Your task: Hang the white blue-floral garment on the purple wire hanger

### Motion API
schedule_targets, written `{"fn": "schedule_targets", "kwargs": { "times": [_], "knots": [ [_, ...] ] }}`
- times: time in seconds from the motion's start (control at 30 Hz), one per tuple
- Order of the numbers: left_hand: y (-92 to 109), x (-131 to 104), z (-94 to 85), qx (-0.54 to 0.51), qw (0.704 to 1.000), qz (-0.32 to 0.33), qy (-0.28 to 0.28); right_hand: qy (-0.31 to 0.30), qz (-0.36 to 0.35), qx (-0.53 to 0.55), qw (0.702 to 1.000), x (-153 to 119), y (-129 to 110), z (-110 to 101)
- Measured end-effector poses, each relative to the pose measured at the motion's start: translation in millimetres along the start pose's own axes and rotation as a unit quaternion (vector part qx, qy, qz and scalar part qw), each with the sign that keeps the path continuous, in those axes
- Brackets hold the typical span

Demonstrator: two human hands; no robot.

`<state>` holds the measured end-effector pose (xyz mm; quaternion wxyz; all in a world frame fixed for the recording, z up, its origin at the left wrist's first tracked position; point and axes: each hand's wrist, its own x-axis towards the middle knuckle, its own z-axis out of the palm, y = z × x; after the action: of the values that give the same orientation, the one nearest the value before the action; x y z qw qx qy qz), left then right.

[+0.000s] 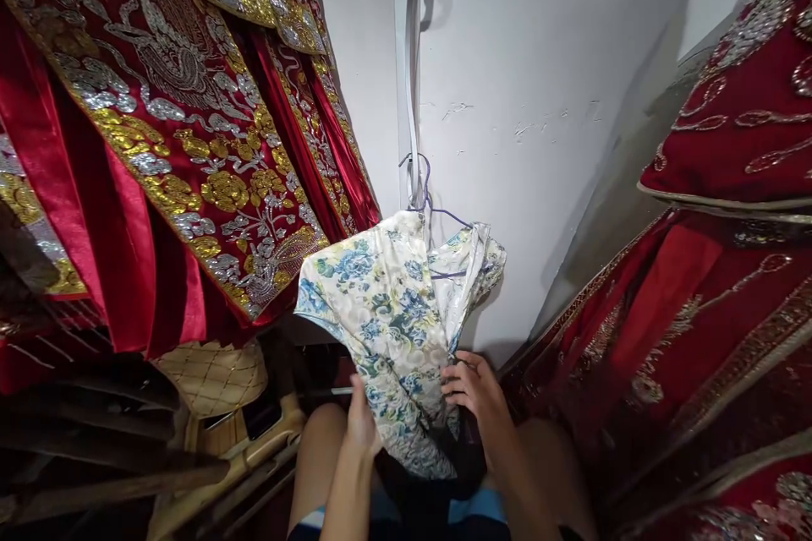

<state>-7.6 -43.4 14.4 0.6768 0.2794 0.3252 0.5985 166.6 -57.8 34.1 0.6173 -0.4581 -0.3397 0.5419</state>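
Facing one purple hanger [452, 214], I have my two bare hands on the one flowered shirt [393, 304] that hangs from it. The shirt is white with blue and pale yellow flowers; I count two short sleeves, one to each side of the hanger, and one front opening, through which the hanger's lower bar shows. Below the hanger and to its left, my left hand [361, 424] lies against the shirt's side edge; its fingers are mostly hidden, so I cannot tell whether they grip. Below the hanger and to its right, my right hand [473, 387] has bent fingers touching the cloth by the opening; I cannot tell if they pinch it. One pale strip [409, 68] runs down the white wall [520, 34] to the hanger's hook. Left of the hanger hangs a red costume [190, 144] with gold and silver stitching; right of it, a beaded red gown [729, 144]. Low on the hanger's left is one quilted cushion [216, 376]. My two legs [322, 439] are below the hanger.
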Motion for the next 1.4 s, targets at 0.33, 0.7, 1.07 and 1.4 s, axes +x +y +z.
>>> {"fn": "schedule_targets", "kwargs": {
  "times": [0.33, 0.7, 1.07, 1.4],
  "knots": [
    [2.5, -3.6, 23.2, 0.105, 0.992, 0.048, 0.056, -0.069, -0.051, -0.093, 0.992, 13.5, 0.8, 32.3],
    [-34.9, 4.6, 11.4, 0.408, 0.816, 0.360, 0.194, -0.088, -0.054, -0.099, 0.990, -1.2, -1.2, 30.8],
    [-58.3, 12.6, 37.7, 0.486, 0.844, 0.228, -0.011, -0.083, -0.063, -0.110, 0.988, 35.6, -41.9, 32.6],
    [-57.5, 4.6, 45.4, 0.532, 0.819, 0.187, -0.103, -0.136, -0.184, -0.138, 0.964, 88.9, -182.9, 72.2]
  ]
}}
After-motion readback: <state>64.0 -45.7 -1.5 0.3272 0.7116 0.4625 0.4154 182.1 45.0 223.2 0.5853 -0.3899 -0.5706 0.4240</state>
